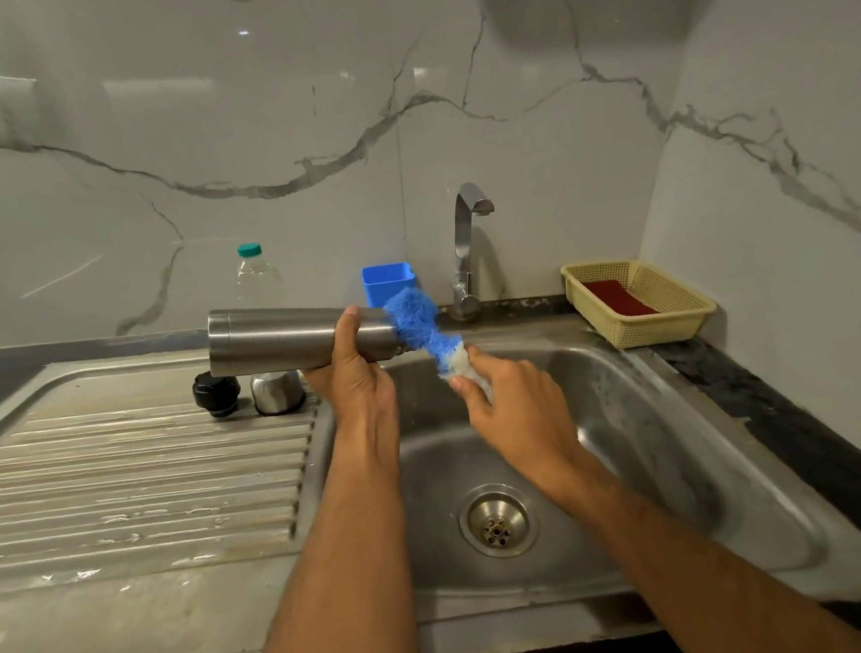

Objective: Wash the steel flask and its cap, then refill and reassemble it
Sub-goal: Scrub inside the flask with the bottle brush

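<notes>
Now we start at the left, where the ribbed drainboard (137, 483) holds a black stopper (216, 393) and a steel cap (277, 392), side by side. Behind them stands a clear bottle (258, 278) with a green lid. Our left hand (352, 378) wraps its fingers around the steel flask (290, 337), which lies sideways above the sink (684, 435) edge, mouth to the right. At that mouth we see a fluffy blue brush (418, 327). Our right hand (520, 412) pinches its white end. Behind are a blue cup (389, 283) and the tap (469, 251). Far right sits a yellow basket (675, 322) with a red pad (619, 297).
</notes>
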